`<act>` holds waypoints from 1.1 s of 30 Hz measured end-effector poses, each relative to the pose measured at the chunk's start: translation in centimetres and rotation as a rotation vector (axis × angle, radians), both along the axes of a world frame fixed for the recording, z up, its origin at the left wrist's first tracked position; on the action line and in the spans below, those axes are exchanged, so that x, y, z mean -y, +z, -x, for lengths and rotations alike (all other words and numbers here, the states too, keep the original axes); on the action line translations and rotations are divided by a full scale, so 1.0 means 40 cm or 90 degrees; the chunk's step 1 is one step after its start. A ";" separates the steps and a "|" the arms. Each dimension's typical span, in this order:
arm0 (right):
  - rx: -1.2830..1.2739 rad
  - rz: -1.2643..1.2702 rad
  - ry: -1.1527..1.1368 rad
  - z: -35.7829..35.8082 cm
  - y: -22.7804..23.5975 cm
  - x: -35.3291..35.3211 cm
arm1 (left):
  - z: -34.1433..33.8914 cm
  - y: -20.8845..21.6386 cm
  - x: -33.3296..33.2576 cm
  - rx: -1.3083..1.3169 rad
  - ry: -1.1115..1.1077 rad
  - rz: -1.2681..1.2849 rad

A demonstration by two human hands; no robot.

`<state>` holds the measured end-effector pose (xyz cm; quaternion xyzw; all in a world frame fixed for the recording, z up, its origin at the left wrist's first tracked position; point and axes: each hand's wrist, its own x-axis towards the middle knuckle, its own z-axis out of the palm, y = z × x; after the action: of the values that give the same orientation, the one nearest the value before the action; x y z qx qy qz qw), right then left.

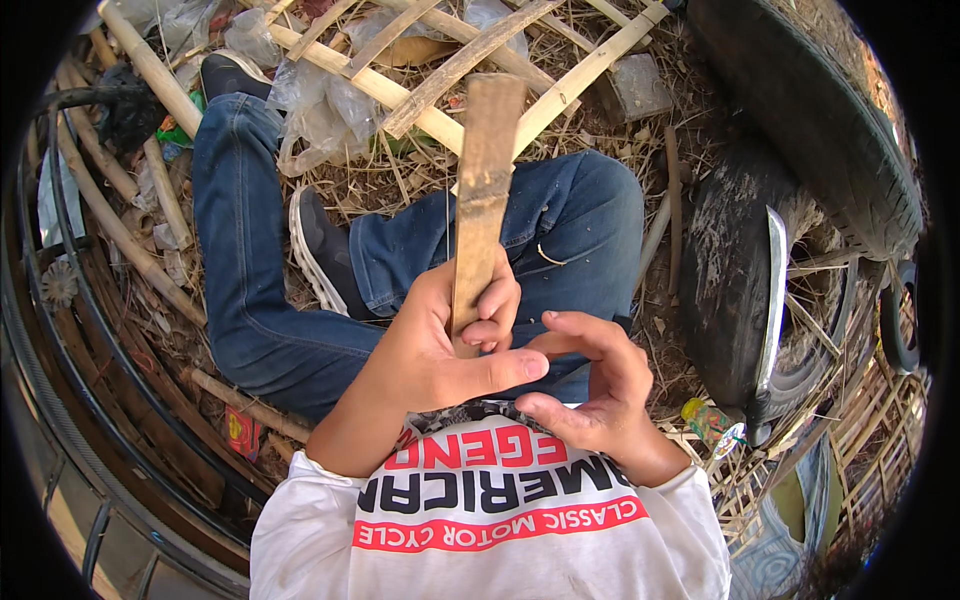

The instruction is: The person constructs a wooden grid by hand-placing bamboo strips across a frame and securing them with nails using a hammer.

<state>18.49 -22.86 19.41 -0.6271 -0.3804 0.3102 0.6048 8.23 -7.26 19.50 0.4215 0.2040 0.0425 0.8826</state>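
Note:
A flat bamboo slat (482,190) with a dark node stands upright in front of my chest. My left hand (440,340) is closed round its lower end, the fingers wrapped over it and the thumb stretched out to the right. Close beside that thumb is my right hand (605,385), its thumb and curved fingers apart and nothing visible between them. The slat's top overlaps the corner of a bamboo lattice (430,115) lying beyond my knees. My legs in blue jeans (570,215) are folded on the ground below the slat.
At right lie worn tyres (735,290), with a long curved blade (773,300) leaning against one. A metal frame (95,310) and bamboo poles (130,240) line the left. Plastic bags (325,110) and a grey block (640,88) lie on the straw-covered ground. More lattice (880,430) is at lower right.

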 end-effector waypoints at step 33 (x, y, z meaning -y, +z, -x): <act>-0.520 0.123 -0.172 -0.146 -0.292 -0.226 | 0.003 -0.345 -0.108 -0.256 0.154 -0.074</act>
<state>24.34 -13.81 7.72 -0.5508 0.0061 0.4850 0.6793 8.12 -2.94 5.70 0.4438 0.4217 0.0748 0.7872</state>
